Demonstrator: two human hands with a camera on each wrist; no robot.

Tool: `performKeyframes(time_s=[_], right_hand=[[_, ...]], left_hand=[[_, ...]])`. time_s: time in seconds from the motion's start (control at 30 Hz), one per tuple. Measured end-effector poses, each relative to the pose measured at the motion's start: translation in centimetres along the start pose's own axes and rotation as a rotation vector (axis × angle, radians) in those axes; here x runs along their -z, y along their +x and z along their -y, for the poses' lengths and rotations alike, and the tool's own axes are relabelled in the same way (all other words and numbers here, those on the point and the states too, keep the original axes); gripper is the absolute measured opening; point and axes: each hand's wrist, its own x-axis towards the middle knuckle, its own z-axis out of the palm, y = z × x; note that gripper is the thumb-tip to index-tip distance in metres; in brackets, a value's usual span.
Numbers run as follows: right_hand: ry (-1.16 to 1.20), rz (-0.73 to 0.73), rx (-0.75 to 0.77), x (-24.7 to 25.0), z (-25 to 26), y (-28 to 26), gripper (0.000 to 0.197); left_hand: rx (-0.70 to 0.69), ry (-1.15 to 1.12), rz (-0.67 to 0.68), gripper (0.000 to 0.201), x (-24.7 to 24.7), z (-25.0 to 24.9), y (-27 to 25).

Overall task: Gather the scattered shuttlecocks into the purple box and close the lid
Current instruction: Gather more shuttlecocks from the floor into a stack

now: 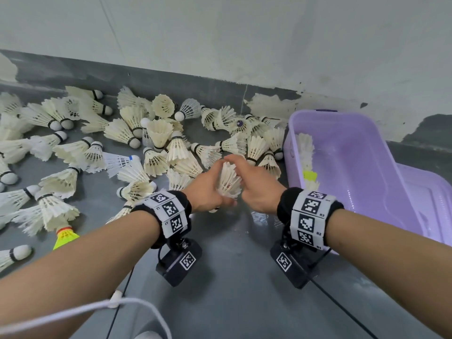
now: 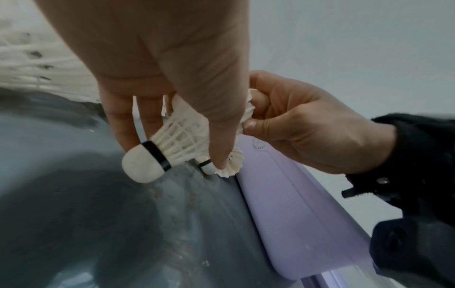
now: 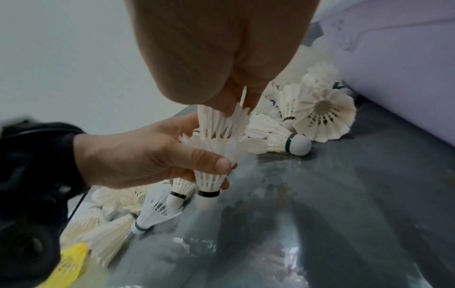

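Note:
Both hands meet over the grey floor around a nested pair of white feather shuttlecocks. My left hand grips the lower shuttlecock by its skirt, its black-banded cork pointing down. My right hand pinches the feather tips of the upper shuttlecock, which sits in the lower one. In the left wrist view the held shuttlecock shows between my fingers. The purple box stands open just to the right, with a few shuttlecocks inside, one of them yellow. Several loose shuttlecocks cover the floor beyond and to the left.
The purple lid lies against the box's right side. A wall with peeling paint runs behind the pile. A yellow shuttlecock lies at the near left. A white cable crosses the floor below my arms.

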Motion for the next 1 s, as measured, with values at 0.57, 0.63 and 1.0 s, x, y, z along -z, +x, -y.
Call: performKeyframes(time_s=[0.57, 0.63, 1.0], right_hand=[[-0.206, -0.043, -0.241, -1.8, -3.1, 3.2, 0.069], [-0.22, -0.086, -0.188, -2.2, -3.9, 3.0, 0.049], [0.088, -0.401, -0.045, 0.9, -2.7, 1.0, 0.017]], left_hand=[[0.114, -0.04, -0.138, 0.064, 2.0, 2.5, -0.7], [0.108, -0.035, -0.14, 0.066, 1.9, 2.4, -0.8], [0.091, 0.005, -0.146, 0.069, 0.4, 0.9, 0.3]])
